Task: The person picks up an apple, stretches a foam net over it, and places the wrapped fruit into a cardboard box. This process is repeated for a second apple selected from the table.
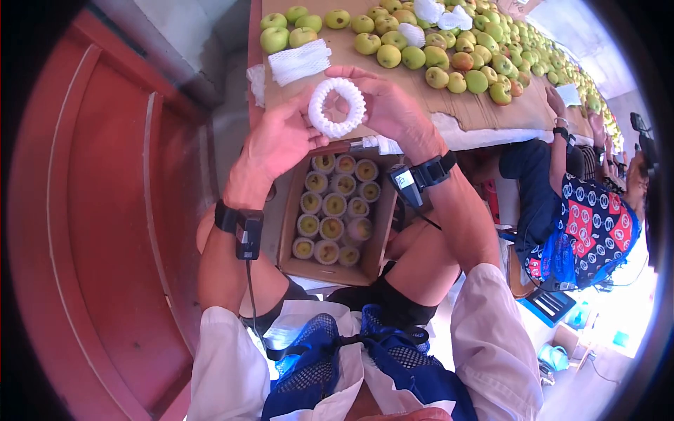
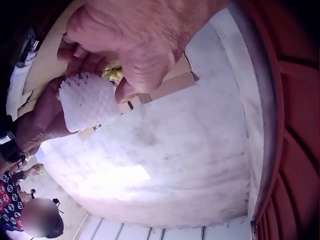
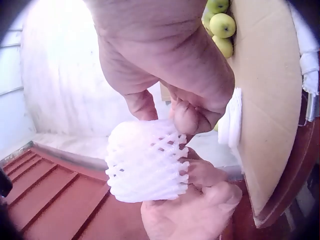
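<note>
Both hands hold a white foam net sleeve (image 1: 356, 112) up between them, above the near table edge. In the head view its round opening faces the camera and looks hollow, with fingers showing through it. My left hand (image 1: 281, 137) grips its left side, thumb low. My right hand (image 1: 390, 109) holds the opposite side, fingers reaching behind it. The mesh wall of the foam net sleeve (image 3: 147, 162) shows side-on in the right wrist view, the right thumb and fingers at its upper end. Below the hands, a cardboard box (image 1: 323, 272) holds rows of sleeved apples (image 1: 333, 205).
Many loose yellow-green apples (image 1: 477, 81) spread over the cardboard-covered table (image 1: 414, 105). Flattened foam sleeves (image 1: 300, 62) lie near its left end. A red door (image 1: 105, 210) stands close on the left. Another person (image 1: 590, 217) sits along the table to the right.
</note>
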`<act>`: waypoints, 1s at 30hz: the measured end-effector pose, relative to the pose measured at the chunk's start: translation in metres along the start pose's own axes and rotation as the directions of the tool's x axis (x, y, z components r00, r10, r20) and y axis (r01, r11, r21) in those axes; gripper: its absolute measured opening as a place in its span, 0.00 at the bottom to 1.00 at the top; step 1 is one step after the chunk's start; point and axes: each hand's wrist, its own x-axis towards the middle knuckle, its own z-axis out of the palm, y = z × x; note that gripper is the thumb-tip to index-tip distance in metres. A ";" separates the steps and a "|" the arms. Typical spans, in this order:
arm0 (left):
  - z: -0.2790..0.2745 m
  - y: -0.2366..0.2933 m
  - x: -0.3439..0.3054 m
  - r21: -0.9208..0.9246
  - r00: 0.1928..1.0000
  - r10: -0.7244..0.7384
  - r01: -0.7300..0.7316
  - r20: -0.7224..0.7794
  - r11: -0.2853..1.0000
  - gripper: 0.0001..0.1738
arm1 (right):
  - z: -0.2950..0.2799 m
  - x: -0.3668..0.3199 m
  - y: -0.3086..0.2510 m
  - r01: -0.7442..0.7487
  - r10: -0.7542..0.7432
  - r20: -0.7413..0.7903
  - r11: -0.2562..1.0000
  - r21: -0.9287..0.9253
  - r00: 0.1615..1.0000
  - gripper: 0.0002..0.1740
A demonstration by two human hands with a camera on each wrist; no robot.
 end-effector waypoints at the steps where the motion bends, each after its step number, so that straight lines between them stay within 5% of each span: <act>1: 0.003 0.000 0.000 0.004 1.000 -0.002 0.002 -0.008 1.000 0.25 | 0.002 -0.001 -0.001 0.009 -0.009 0.005 1.000 0.014 1.000 0.21; 11: 0.022 -0.013 -0.008 -0.078 0.983 0.180 -0.177 0.026 0.981 0.32 | 0.001 0.002 0.011 -0.012 0.012 -0.045 1.000 -0.010 0.999 0.19; 14: 0.030 -0.013 -0.016 -0.086 0.964 0.266 -0.264 0.016 0.961 0.32 | -0.014 0.006 0.012 -0.038 -0.019 -0.178 0.949 -0.312 0.984 0.24; 17: 0.028 -0.011 -0.019 -0.115 0.953 0.296 -0.301 -0.063 0.947 0.30 | -0.036 0.002 0.000 -0.143 -0.195 -0.366 0.682 -0.717 0.910 0.27; 23: 0.010 -0.004 -0.023 -0.177 0.943 0.304 -0.324 -0.132 0.929 0.20 | -0.103 0.022 -0.012 -0.222 -0.579 -0.454 0.427 -0.876 0.678 0.34; 30: 0.021 0.003 -0.029 -0.219 0.934 0.324 -0.350 -0.149 0.911 0.18 | -0.135 0.038 -0.008 -0.425 -0.588 -0.451 0.192 -0.884 0.672 0.35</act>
